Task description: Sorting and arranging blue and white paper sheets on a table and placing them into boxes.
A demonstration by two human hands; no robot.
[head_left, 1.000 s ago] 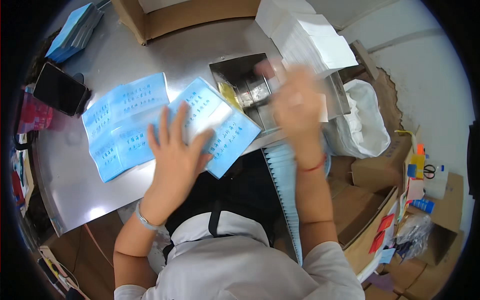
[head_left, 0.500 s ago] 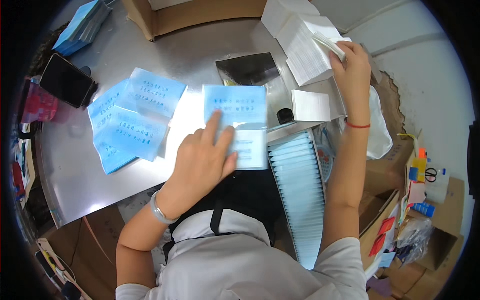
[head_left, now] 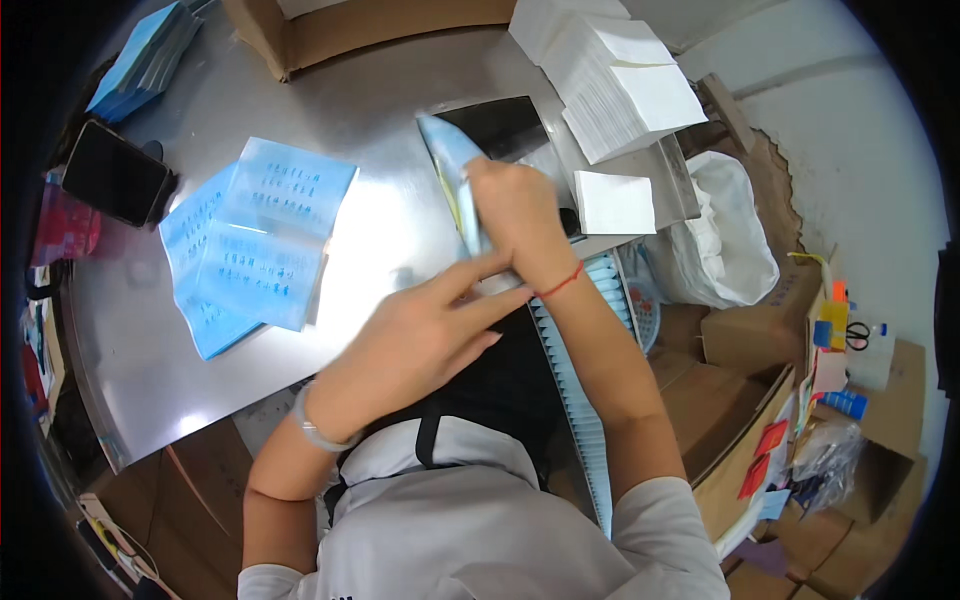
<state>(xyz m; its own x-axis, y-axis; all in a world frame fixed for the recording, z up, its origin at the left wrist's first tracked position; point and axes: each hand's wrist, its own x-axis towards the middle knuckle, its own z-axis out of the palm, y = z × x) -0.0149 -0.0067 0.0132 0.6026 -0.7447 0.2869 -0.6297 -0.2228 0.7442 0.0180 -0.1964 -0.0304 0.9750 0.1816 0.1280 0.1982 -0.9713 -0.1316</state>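
head view: the right hand [head_left: 520, 215], knuckles up, is closed on a folded blue sheet [head_left: 452, 143] above the metal table [head_left: 365, 90]; its fingertips are hidden and the sheet is blurred. the left hand [head_left: 400, 340], also blurred, has its fingers loosely spread by the right wrist; whether they touch, i cannot tell. the sheet partly covers a dark panel [head_left: 510, 122]. the right forearm hides part of a row of pale-blue packets [head_left: 572, 390]. a cardboard box [head_left: 400, 32] is cut off above.
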